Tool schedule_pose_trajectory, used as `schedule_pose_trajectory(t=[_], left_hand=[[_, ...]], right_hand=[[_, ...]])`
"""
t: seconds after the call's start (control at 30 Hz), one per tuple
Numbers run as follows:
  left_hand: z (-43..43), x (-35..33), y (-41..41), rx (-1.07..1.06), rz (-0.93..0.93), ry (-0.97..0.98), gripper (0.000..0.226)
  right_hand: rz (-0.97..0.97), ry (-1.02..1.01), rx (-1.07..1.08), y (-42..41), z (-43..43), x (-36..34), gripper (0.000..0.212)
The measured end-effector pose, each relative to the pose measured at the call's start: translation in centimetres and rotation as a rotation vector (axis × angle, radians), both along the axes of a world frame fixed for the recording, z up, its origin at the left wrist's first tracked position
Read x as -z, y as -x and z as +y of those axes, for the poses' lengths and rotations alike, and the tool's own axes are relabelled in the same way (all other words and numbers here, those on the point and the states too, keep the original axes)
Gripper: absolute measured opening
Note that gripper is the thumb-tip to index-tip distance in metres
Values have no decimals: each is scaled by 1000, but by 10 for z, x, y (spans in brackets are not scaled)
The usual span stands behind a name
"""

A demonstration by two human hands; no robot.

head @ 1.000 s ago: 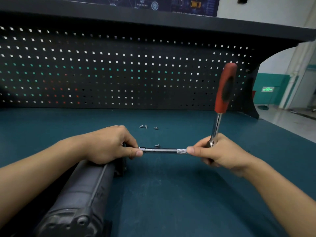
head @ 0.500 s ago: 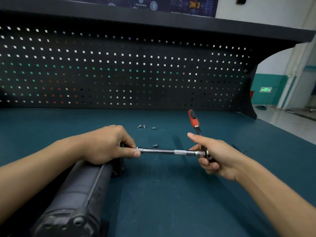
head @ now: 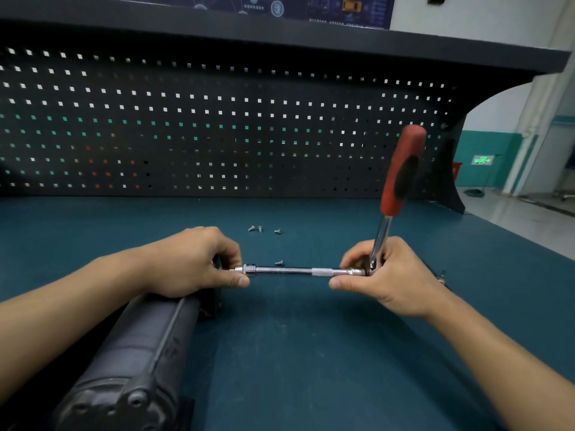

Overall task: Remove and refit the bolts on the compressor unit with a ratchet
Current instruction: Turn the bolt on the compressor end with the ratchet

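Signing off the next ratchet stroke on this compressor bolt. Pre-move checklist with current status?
1. Socket seated on bolt: cannot tell; the left hand hides the tip of the chrome extension bar at the dark grey cylindrical compressor unit.
2. Left hand steadying bar: ok, fingers pinch its socket end.
3. Right hand gripping head of the red-handled ratchet: ok.
4. Handle swing room: looks ok; handle stands upright over the teal bench mat.
5. Loose small silver bolts: ok, four lie on the mat, one just behind the bar.
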State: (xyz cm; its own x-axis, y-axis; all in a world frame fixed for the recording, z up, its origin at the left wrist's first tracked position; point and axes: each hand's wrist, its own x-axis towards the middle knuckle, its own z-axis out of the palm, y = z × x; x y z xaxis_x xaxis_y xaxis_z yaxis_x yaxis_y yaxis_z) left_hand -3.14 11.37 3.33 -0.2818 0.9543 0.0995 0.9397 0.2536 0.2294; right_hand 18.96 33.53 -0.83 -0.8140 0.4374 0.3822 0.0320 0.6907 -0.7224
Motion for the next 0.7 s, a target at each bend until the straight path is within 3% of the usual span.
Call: schedule_pose_trajectory(t=[0.2,0.33,0.7], left_hand=[[-1,-1,-1,22,-6,21,37],[-4,-3,-3,33,1,70,62],[-3,-4,0,68,-63,40,57]], right_hand=[[59,-466,58,1,0,-1,18],[185,-533,100,4,-5,-4,17],[-58,-64,36,2,-8,-7,15]])
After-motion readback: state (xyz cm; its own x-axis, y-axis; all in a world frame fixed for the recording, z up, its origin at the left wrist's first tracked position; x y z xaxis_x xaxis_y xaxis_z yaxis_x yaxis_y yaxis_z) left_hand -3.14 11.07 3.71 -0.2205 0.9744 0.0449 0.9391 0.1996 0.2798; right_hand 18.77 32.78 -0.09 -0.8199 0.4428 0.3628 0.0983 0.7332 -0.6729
